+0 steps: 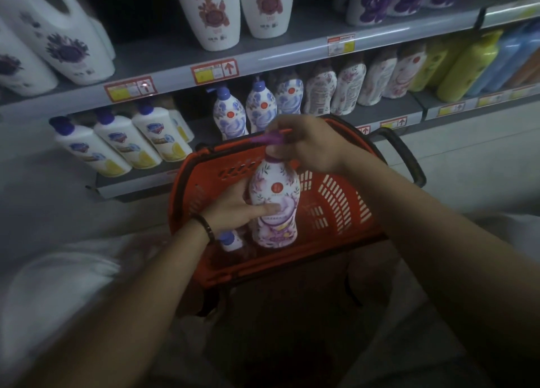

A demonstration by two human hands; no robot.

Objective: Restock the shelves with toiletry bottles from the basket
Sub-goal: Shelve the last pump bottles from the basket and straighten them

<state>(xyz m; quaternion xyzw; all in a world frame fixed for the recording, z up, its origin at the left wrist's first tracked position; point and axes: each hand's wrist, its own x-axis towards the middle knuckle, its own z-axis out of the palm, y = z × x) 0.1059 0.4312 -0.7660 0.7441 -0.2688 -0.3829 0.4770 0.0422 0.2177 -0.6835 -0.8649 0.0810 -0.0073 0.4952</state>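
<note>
From the head view, we've got the purple floral pump bottle (pixel 274 203) upright inside the red basket (pixel 342 195), with both hands on it. We can't tell if its base rests on the basket floor. Our guess at why: a tall pump bottle is top-heavy, so one hand steadies the body while the other takes the top, ready to lift it out.

The left hand (pixel 233 209) wraps the bottle's middle, thumb lying across the front label and the other fingers curled behind (mostly hidden). The right hand (pixel 306 145) is curled tight round the pump head (pixel 268 138), with no gap showing.

A blue-capped bottle (pixel 229 240) sits low in the basket, just beside the held one. Beyond the basket's far rim, the shelf (pixel 403 104) holds similar pale floral bottles (pixel 347 89), so ours probably goes there
</note>
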